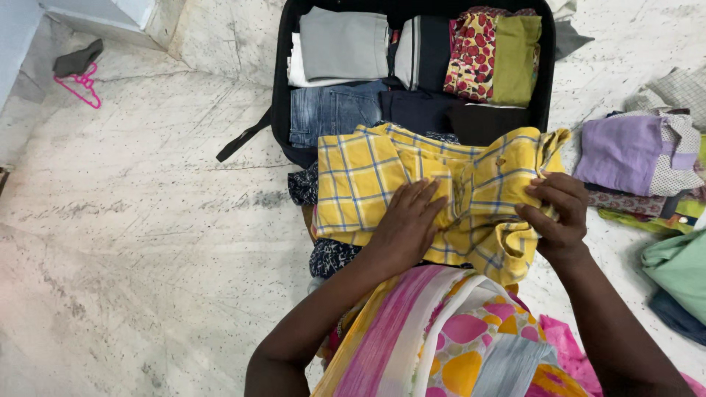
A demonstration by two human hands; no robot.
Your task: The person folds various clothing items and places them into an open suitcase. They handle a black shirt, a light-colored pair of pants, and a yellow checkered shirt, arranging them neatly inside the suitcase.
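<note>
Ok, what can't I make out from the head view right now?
- Dark patterned cloth: mostly hidden under the yellow checked shirt.
- Suitcase: far end cut off by the top edge.
- Clothes pile: cut off by the right edge.
- Right hand: fingertips buried in shirt fabric.
- Left hand: palm side hidden, flat on the shirt.

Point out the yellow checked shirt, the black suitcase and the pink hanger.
yellow checked shirt (360, 180), head view, flat left panel.
black suitcase (280, 88), head view, left wall.
pink hanger (84, 87), head view, its frame on the floor.

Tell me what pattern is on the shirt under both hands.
Yellow shirt with blue-and-white checks, clearest in the head view.
</note>
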